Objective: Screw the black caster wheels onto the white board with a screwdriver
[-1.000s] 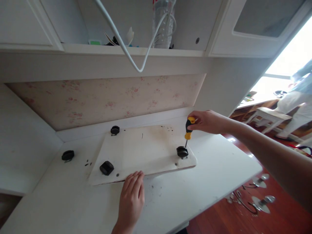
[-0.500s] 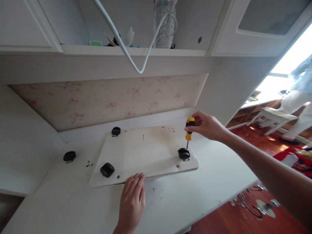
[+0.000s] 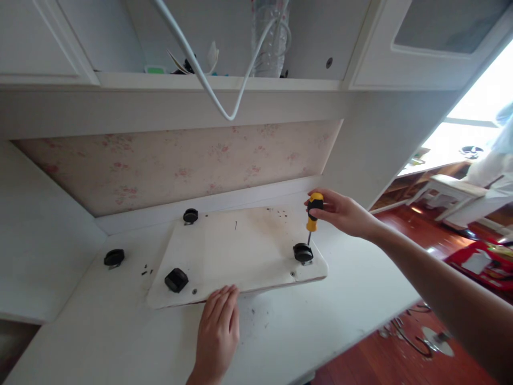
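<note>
A yellow and black screwdriver (image 3: 315, 212) is gripped by its handle in my right hand (image 3: 340, 213). Its shaft points down, tip behind the black caster (image 3: 303, 253) at the right end of a white board (image 3: 240, 243); the tip is hidden. My left hand (image 3: 218, 326) lies on the board's front edge, fingers flat and side by side. Two more casters are on the board: one at the back left (image 3: 191, 216) and another at the front left (image 3: 176, 279). A loose caster (image 3: 114, 258) sits on the white desktop (image 3: 132, 342) further left.
Small dark bits (image 3: 146, 269) lie left of the board. A white cable (image 3: 230, 116) hangs from the open cupboard, where a plastic bottle (image 3: 269, 43) stands. A red crate (image 3: 481, 264) sits on the wooden floor at right, near a white stool (image 3: 449, 187) and a partly visible person.
My right hand has turned the screwdriver's handle a little and shifted slightly to the right. My left hand and the board stay put. The person at far right has moved.
</note>
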Demonstrator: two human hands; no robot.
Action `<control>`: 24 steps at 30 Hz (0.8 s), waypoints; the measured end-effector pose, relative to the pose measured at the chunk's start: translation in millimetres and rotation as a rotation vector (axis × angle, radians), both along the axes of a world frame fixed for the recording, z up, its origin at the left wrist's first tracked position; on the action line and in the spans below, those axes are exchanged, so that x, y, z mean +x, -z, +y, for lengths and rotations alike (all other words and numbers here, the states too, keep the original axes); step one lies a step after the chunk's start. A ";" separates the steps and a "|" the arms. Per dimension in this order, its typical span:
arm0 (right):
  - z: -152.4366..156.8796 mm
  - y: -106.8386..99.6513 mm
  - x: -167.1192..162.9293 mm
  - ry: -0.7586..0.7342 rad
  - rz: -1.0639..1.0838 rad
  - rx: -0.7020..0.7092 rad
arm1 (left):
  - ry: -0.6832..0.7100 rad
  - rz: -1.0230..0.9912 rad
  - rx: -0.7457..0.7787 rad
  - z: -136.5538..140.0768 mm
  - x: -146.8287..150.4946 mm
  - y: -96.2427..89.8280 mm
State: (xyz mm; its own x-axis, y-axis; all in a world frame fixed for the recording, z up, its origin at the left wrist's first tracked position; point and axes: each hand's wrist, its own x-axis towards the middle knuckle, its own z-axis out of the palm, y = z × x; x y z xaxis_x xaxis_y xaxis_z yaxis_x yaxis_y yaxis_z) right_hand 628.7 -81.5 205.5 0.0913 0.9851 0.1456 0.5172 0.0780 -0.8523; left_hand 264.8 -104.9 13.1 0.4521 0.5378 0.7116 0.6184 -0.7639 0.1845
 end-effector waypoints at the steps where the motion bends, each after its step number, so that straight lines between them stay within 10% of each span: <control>1: -0.7 0.7 0.1 0.023 -0.012 0.001 | -0.001 0.000 0.002 0.0 0.2 0.0; 24: -5.9 17.0 -2.3 0.126 -0.131 0.067 | -0.004 -0.008 -0.050 -4.1 -0.9 -2.7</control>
State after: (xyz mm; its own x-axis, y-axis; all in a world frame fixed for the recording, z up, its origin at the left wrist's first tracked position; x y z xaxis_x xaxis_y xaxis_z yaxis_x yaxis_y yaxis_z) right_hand 626.4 -87.4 188.6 0.1890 0.9549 0.2291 0.6330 0.0599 -0.7718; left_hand 263.9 -109.0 15.8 0.4443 0.5749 0.6871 0.6202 -0.7508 0.2272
